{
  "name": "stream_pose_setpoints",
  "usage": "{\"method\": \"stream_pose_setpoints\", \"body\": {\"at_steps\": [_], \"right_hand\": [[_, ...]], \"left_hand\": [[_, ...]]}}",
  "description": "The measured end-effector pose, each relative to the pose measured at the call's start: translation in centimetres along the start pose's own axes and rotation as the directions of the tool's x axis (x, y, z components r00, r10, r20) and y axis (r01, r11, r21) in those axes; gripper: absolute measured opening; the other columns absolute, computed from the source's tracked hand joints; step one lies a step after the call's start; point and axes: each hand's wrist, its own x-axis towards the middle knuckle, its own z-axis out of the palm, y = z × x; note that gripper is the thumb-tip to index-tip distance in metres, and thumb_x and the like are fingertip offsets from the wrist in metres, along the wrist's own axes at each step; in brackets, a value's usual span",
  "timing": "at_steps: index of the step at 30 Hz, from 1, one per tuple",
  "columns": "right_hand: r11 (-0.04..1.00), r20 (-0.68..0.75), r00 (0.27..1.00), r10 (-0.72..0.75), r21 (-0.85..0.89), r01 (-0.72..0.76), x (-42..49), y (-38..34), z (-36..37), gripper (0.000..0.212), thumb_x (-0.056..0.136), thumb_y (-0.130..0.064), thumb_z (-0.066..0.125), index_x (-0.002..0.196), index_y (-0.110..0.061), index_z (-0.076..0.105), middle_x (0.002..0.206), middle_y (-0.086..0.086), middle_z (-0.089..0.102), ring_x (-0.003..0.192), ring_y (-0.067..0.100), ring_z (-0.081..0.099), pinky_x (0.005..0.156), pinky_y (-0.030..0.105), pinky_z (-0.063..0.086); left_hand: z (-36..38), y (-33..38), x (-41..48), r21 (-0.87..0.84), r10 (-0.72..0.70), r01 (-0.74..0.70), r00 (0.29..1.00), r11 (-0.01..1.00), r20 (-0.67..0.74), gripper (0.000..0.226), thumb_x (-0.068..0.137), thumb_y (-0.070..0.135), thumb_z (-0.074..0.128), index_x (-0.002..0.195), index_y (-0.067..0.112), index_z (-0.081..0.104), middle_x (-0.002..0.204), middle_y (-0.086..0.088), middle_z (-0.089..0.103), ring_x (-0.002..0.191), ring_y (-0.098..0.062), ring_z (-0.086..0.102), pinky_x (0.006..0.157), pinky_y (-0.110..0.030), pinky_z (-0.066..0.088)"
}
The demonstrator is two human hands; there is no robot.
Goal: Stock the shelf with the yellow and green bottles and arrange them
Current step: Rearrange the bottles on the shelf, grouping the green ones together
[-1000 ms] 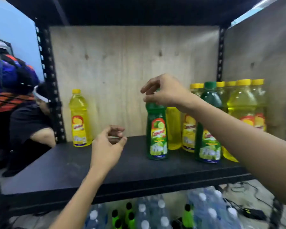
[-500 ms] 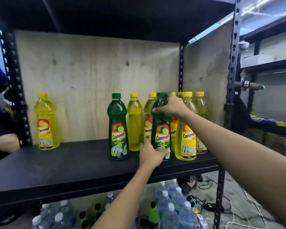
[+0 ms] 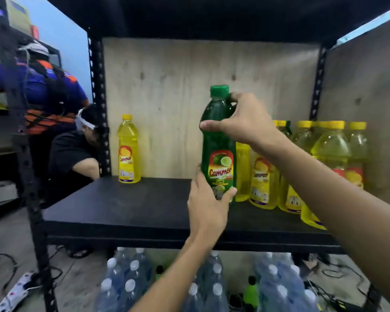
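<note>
Both hands grip one tall green plastic bottle [image 3: 218, 140] upright over the black shelf board [image 3: 126, 208] — right hand [image 3: 243, 119] around its shoulder, left hand [image 3: 206, 203] wrapping its base — just beside clustered yellow plastic bottles [image 3: 324, 163].

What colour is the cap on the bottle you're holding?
Green, matching the green bottle; clearest in the head view.

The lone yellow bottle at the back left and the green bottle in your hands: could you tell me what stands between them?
Nothing: in the head view, only bare black shelf separates the lone yellow bottle from the green bottle.
</note>
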Motion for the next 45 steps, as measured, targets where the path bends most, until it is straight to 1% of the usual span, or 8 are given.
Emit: {"method": "stream_pose_setpoints", "body": {"at_steps": [6, 15, 28, 34, 36, 38, 41, 45], "right_hand": [[0.98, 0.115, 0.992, 0.053, 0.187, -0.074, 6.1, -2.6, 12.2, 0.067, 0.058, -0.042, 0.091, 0.113, -0.016, 0.064, 0.112, 0.005, 0.07, 0.103, 0.025, 0.067, 0.091, 0.042, 0.056], [0.978, 0.092, 0.981, 0.172, 0.103, -0.182, 14.8, 2.1, 24.2, 0.064, 0.067, -0.035, 0.088, 0.118, -0.004, 0.063, 0.117, 0.013, 0.067, 0.106, 0.029, 0.065, 0.09, 0.041, 0.056], [0.974, 0.112, 0.968, 0.224, 0.006, -0.226, 17.3, 5.0, 28.0, 0.067, 0.071, -0.038, 0.085, 0.123, -0.01, 0.053, 0.124, 0.011, 0.062, 0.11, 0.029, 0.062, 0.083, 0.034, 0.052], [0.989, 0.33, 0.933, 0.146, -0.061, -0.133, 14.9, 2.7, 23.6, 0.067, 0.076, -0.035, 0.082, 0.127, -0.002, 0.054, 0.129, 0.015, 0.061, 0.116, 0.03, 0.058, 0.095, 0.037, 0.051], [0.997, 0.289, 0.955, 0.058, -0.068, -0.04, 13.0, 1.3, 19.4, 0.069, 0.075, -0.038, 0.083, 0.13, -0.006, 0.057, 0.128, 0.01, 0.062, 0.115, 0.027, 0.059, 0.089, 0.032, 0.05], [0.992, 0.22, 0.974, -0.045, -0.107, 0.07, 10.4, 0.8, 14.2, 0.057, 0.074, -0.04, 0.082, 0.124, -0.018, 0.067, 0.112, 0.001, 0.071, 0.105, 0.017, 0.065, 0.082, 0.025, 0.048], [0.981, 0.105, 0.992, -0.071, -0.171, 0.089, 6.2, 2.8, 6.8, 0.029, 0.075, -0.033, 0.079, 0.103, -0.024, 0.078, 0.089, -0.006, 0.077, 0.088, 0.007, 0.07, 0.08, 0.023, 0.052], [0.961, -0.083, 0.996, 0.018, -0.275, -0.04, 3.5, 6.9, 0.3, 0.025, 0.077, -0.019, 0.072, 0.101, -0.021, 0.078, 0.093, 0.001, 0.075, 0.092, 0.016, 0.069, 0.084, 0.027, 0.052]], "left_hand": [[-5.9, -8.1, 8.3, 0.142, -0.068, 0.075, 0.996, 0.987, -0.052, 0.091, 0.075, 0.043, 0.082, 0.147, 0.016, 0.033, 0.135, -0.002, 0.058, 0.124, -0.023, 0.055, 0.102, -0.04, 0.044], [-2.2, -16.1, 20.8, 0.135, -0.171, 0.157, 0.98, 0.978, 0.102, 0.075, 0.073, 0.024, 0.087, 0.131, 0.012, 0.041, 0.126, -0.01, 0.062, 0.114, -0.028, 0.062, 0.098, -0.041, 0.052], [0.7, -19.6, 23.8, 0.236, -0.217, 0.168, 0.956, 0.957, 0.197, 0.082, 0.08, 0.037, 0.081, 0.141, 0.011, 0.032, 0.132, -0.015, 0.056, 0.12, -0.032, 0.057, 0.098, -0.042, 0.049], [-1.5, -17.0, 21.5, 0.298, -0.347, 0.258, 0.888, 0.919, 0.302, 0.088, 0.089, 0.022, 0.071, 0.152, 0.0, 0.013, 0.146, -0.018, 0.044, 0.134, -0.033, 0.047, 0.112, -0.04, 0.039], [-3.0, -15.6, 18.9, 0.332, -0.228, 0.15, 0.951, 0.931, 0.21, 0.089, 0.09, 0.019, 0.067, 0.156, 0.001, 0.009, 0.146, -0.021, 0.038, 0.134, -0.036, 0.045, 0.11, -0.038, 0.037], [-4.7, -13.6, 15.7, 0.24, -0.027, 0.014, 0.998, 0.971, 0.05, 0.079, 0.086, 0.013, 0.068, 0.154, 0.012, 0.027, 0.136, -0.016, 0.044, 0.124, -0.033, 0.052, 0.106, -0.039, 0.042], [-5.8, -9.2, 10.3, 0.004, 0.22, -0.221, 0.966, 0.975, -0.133, 0.053, 0.082, 0.007, 0.068, 0.127, 0.032, 0.055, 0.11, 0.003, 0.054, 0.093, -0.014, 0.061, 0.086, -0.032, 0.054], [-3.0, -2.5, 5.1, -0.263, 0.313, -0.289, 0.948, 0.921, 0.055, 0.034, 0.084, 0.007, 0.068, 0.104, 0.034, 0.064, 0.089, 0.012, 0.065, 0.075, -0.007, 0.065, 0.065, -0.012, 0.05]]}}
